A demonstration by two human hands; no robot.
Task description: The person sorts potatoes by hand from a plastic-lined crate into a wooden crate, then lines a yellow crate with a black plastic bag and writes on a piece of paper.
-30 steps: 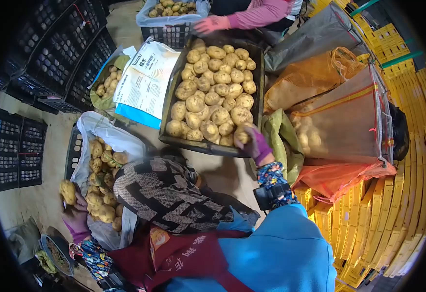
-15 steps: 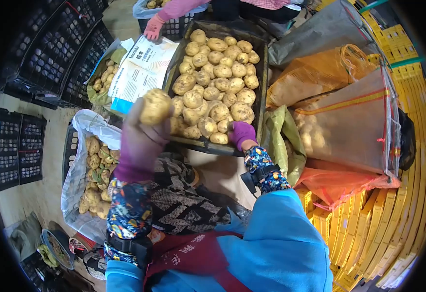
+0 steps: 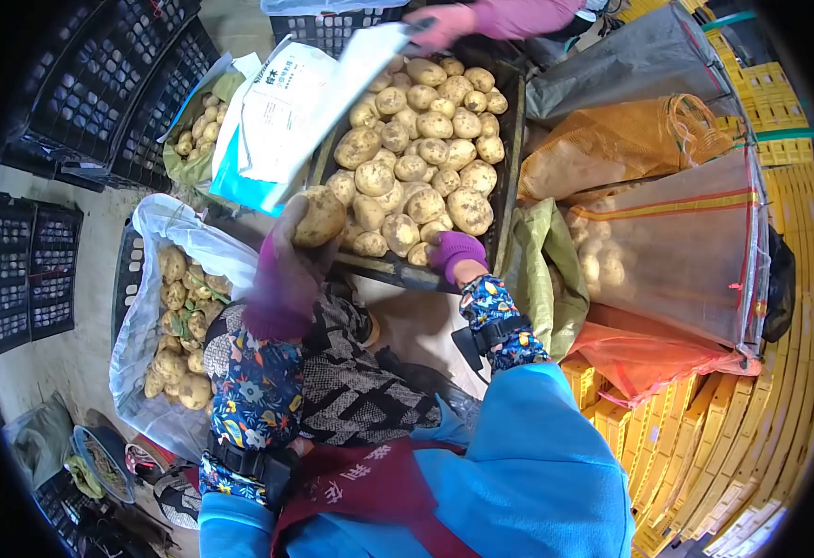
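Observation:
My left hand [image 3: 286, 270], in a grey and purple glove, is closed around a large potato [image 3: 320, 217] at the near left corner of a dark crate [image 3: 509, 153]. Many potatoes [image 3: 410, 168] fill this crate in a layer. My right hand [image 3: 458, 253], in a purple glove, grips the crate's near rim at the right corner, its fingertips close to the potatoes. A printed paper sheet [image 3: 286, 107] stands partly raised along the crate's left side and covers some of its far left. A co-worker's pink-gloved hand [image 3: 439, 26] is at the sheet's far end.
Left of me, a white-lined crate [image 3: 132, 344] holds potatoes with some green stems. Farther out stand black crates [image 3: 30, 270]. On the right are a green sack [image 3: 555, 279], mesh bags [image 3: 686, 242] and stacked yellow crates [image 3: 695, 446].
My left hand has moved down and slightly right with the potato. The co-worker's hand has swung right across the crate, lifting the sheet's edge. My right hand stays on the rim.

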